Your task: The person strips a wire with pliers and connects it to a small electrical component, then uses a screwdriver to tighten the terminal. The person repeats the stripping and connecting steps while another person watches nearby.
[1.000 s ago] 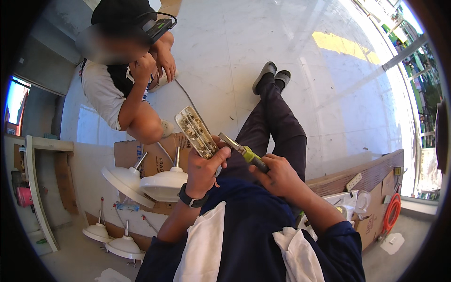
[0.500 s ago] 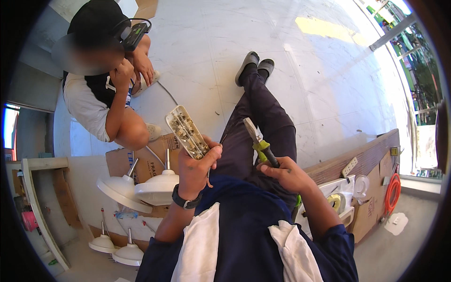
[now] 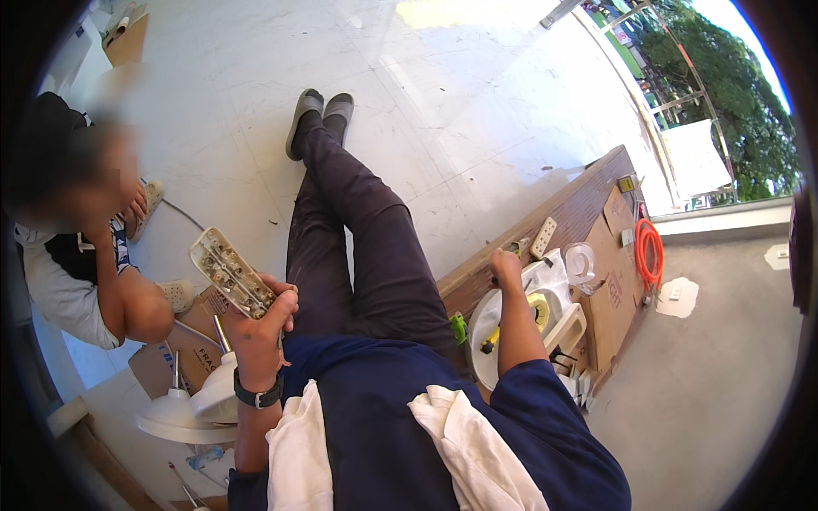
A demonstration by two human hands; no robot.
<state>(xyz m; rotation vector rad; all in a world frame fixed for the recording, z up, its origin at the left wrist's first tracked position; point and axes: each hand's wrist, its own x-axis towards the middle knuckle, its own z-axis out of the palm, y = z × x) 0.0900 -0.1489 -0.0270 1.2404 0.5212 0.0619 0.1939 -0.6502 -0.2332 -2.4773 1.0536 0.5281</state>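
Observation:
In my left hand (image 3: 262, 328) is the opened white housing of a power strip (image 3: 232, 271), tilted up with its metal contacts and screws showing. A grey cable runs from its far end toward the crouching person. My right hand (image 3: 506, 267) is closed above the wooden bench at the right. A bit of the green-and-black pliers (image 3: 517, 245) shows past its fingers; the rest is hidden by the hand. Just beyond that hand, a white socket cover (image 3: 543, 238) with rows of holes lies on the bench.
A person (image 3: 85, 230) crouches at the left. White lamp shades (image 3: 179, 416) rest by a cardboard box (image 3: 189, 345). On the wooden bench (image 3: 596, 192) are a clear tape roll (image 3: 580, 262), a yellow roll (image 3: 538, 312) and an orange cable coil (image 3: 649, 254). My legs (image 3: 366, 213) stretch ahead, crossed.
My view has turned right. My right hand has moved from in front of my lap to over the bench with the pliers. My left hand still holds the power strip housing.

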